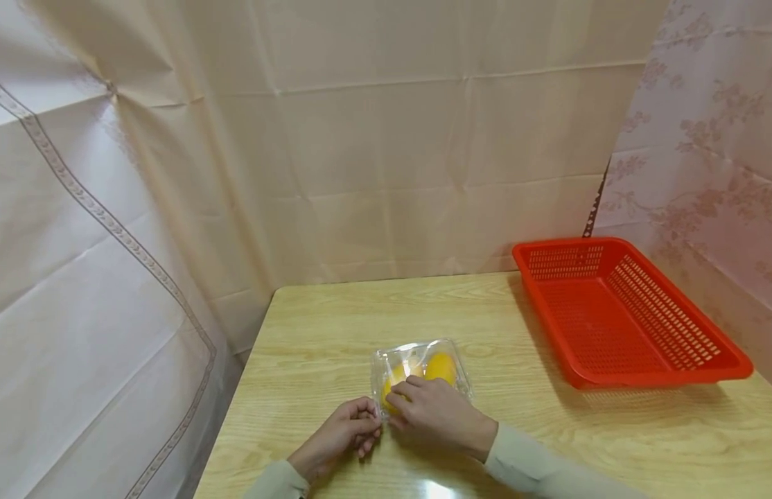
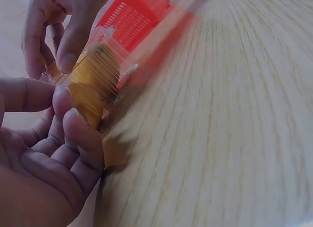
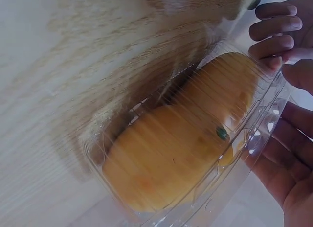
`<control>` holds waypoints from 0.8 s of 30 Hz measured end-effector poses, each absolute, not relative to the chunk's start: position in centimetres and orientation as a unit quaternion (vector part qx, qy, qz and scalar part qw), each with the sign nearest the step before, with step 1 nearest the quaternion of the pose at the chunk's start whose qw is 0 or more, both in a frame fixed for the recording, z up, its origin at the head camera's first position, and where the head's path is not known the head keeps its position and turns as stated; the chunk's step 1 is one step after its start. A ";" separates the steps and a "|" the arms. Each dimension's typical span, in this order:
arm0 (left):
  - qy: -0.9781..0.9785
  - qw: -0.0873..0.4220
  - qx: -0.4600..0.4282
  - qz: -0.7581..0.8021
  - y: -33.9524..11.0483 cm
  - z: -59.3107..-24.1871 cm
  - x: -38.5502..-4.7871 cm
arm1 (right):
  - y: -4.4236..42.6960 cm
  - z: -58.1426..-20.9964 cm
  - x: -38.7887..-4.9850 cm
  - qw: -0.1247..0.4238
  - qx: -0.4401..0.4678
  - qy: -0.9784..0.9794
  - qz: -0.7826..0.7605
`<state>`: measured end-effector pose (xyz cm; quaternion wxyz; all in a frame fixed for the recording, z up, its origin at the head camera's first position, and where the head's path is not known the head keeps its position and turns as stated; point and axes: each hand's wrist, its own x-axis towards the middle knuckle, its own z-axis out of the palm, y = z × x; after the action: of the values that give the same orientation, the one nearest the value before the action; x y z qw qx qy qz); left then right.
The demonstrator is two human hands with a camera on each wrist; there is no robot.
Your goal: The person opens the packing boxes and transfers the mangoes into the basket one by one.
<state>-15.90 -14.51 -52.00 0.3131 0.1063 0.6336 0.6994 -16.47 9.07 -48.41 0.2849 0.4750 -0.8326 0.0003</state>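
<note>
A clear plastic clamshell box [image 1: 378, 367] with yellow-orange fruits [image 1: 441, 366] inside, mango-like in look, sits on the table in front of me. Its near left corner is pinched between the thumb and forefinger of my left hand [image 1: 351, 428]; the other fingers curl loosely below, as the left wrist view shows. My right hand [image 1: 445, 416] lies over the near part of the lid, gripping the front edge with thumb and bent fingers. Seen close in the right wrist view, the ribbed box wall [image 3: 122, 207] covers two fruits [image 3: 156, 161], with a small green spot at one.
A red slotted plastic basket [image 1: 592, 319] stands at the right side of the wood-grain table [image 1: 317, 326]. Beige cloth [image 1: 386, 159] hangs behind the table, with patterned cloth to the left and right.
</note>
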 end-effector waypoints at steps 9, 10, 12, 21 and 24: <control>0.636 0.318 0.088 0.698 -14.8 -52.1 -15.8 | 9.2 -48.3 -16.5 0.275 0.480 -0.833 -0.015; 0.636 0.318 0.088 0.698 -14.8 -52.1 -15.8 | 9.2 -48.2 -16.5 0.272 0.480 -0.834 -0.016; 0.636 0.317 0.089 0.698 -14.8 -52.1 -15.7 | 9.1 -48.2 -16.5 0.271 0.479 -0.835 -0.017; 0.648 0.302 0.085 0.694 -14.4 -52.0 -15.6 | 8.1 -48.5 -15.9 0.294 0.479 -0.823 -0.078; 0.658 0.292 0.074 0.690 -14.2 -51.9 -15.6 | 7.8 -48.7 -15.8 0.301 0.475 -0.821 -0.098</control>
<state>-15.62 -14.20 -51.89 0.2920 0.0737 0.6580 0.6902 -15.84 7.81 -48.66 0.3010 0.4754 -0.8209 -0.0979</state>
